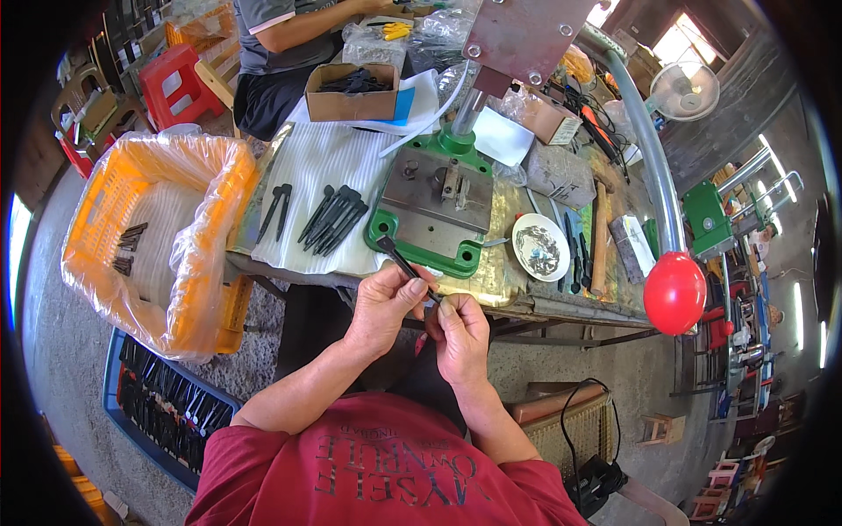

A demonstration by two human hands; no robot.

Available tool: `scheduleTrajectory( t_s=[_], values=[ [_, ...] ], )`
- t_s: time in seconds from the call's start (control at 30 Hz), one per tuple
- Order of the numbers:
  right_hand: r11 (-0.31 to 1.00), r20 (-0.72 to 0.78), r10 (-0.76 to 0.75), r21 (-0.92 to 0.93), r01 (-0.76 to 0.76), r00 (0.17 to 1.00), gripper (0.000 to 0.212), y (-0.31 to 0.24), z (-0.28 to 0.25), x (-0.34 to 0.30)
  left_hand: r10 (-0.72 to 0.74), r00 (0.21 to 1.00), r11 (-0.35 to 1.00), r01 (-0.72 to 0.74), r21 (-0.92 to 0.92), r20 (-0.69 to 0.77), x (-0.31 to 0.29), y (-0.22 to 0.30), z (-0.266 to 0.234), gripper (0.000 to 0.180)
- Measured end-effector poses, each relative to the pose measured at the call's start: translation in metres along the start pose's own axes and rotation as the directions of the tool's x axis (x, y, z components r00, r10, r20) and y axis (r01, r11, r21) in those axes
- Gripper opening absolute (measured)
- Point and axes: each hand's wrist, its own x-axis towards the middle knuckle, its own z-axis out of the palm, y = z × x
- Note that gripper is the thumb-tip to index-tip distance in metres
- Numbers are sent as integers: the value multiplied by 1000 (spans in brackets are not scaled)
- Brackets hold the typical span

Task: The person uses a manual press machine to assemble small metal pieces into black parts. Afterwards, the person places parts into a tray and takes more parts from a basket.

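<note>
– Is the light sufficient on your side?
– Yes, I receive a generally bright scene. Daylight enters by the window [687,44] at upper right, which is burned almost to white. At far right I see also white strips of light [799,316], and strong glare at the left rim.
– And the shadows?
– Below the tabletop [474,286] it is rather dark. The plastic liner [197,272] and the bent metal tube [647,131] give me shiny reflections.
– Is it sharp?
– The fingers [452,317] look quite clear to me; the far right background is softer. My fisheye bends straight edges near the rim, and the corners are black.
</note>
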Motion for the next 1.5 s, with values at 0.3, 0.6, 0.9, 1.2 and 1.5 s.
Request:
scheduleTrajectory(
  t_s=[0.3,0.6,0.9,1.2,1.5],
  values=[
    [991,-42,-50,-127,45,998,12,-1,0,2,-59,997,988,51,-144,-52,0,-1,-1,10],
    [978,-44,-94,-191,84,995,9,8,-6,4,-12,998,996,6,-86,-66,-1,-3,0,11],
    [977,-41,-146,-161,138,988,11,12,-2,11,44,997,997,-47,-54,-63,1,-2,1,10],
    [987,-72,-105,-132,95,992,14,7,3,14,66,995,995,-71,-73,-69,7,5,2,12],
    [998,-28,-63,10,63,998,16,1,-5,11,138,985,987,-129,91,-105,54,29,-3,14]
  ],
)
